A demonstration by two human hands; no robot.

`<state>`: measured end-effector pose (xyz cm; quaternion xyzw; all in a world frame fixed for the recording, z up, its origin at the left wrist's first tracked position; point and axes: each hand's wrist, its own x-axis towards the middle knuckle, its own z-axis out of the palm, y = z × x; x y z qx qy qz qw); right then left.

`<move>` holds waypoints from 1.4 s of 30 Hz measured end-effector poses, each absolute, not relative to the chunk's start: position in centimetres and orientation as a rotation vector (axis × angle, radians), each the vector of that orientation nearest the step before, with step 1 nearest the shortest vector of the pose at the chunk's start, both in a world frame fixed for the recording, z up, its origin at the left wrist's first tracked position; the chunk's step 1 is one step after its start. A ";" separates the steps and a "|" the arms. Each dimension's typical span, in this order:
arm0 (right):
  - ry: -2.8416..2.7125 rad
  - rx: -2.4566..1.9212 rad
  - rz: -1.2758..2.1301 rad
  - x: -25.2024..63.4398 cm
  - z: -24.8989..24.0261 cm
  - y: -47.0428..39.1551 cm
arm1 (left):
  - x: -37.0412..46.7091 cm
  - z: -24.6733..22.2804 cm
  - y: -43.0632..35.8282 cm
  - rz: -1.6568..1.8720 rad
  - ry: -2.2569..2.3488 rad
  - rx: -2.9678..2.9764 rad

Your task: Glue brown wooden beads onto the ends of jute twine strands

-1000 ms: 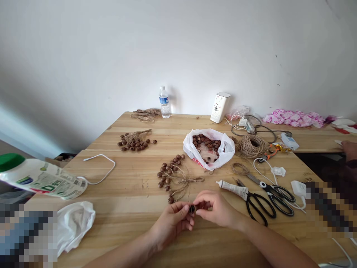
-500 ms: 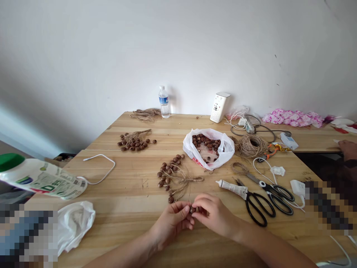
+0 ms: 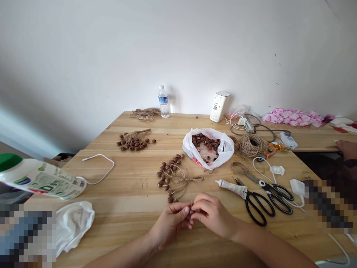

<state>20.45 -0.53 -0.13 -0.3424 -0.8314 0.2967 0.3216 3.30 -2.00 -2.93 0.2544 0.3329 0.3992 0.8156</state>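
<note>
At the front of the table my left hand (image 3: 170,222) holds a small brown nut (image 3: 191,212) between thumb and fingers. Closed against it from the other side, my right hand (image 3: 214,215) pinches at the nut and a thin strand of twine (image 3: 191,193). The fingers partly cover both. Just beyond them lies a twine bunch (image 3: 192,179) with a wrapped loop at its right end and several brown nuts (image 3: 164,175) on its strands. A white plastic bag (image 3: 227,156) of loose nuts stands open behind it.
Black-handled scissors (image 3: 258,208) and a white glue tube (image 3: 231,188) lie to the right, near a twine coil (image 3: 252,145). A second nut bunch (image 3: 134,141) is further back. A green-capped bottle (image 3: 52,178) is at left. Another person's hand (image 3: 347,149) shows at far right.
My right fingers have shifted slightly left and closed in more on the nut, which is now more covered. Otherwise things lie as before.
</note>
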 end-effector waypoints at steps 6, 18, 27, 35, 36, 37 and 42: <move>-2.249 -0.908 0.692 20.5 0.1 -0.7 | 3.3 -2.9 -2.1 0.849 0.692 0.613; -2.153 -1.078 0.794 20.7 -0.1 0.0 | 3.2 -2.3 -2.0 0.855 0.748 0.750; -2.074 -1.153 0.936 20.5 -0.2 0.2 | 2.9 -1.7 -2.2 0.841 0.709 0.938; -2.013 -1.144 0.968 20.0 -0.4 -0.2 | 2.7 -2.1 -2.1 0.853 0.789 1.150; -2.008 -1.140 0.977 20.0 -0.4 -0.2 | 2.7 -2.2 -2.0 0.853 0.793 1.159; -2.003 -1.136 0.988 19.9 -0.4 -0.2 | 2.8 -2.3 -2.0 0.856 0.797 1.159; -1.974 -1.112 1.004 19.7 -0.5 -0.3 | 2.9 -2.2 -1.9 0.862 0.820 1.095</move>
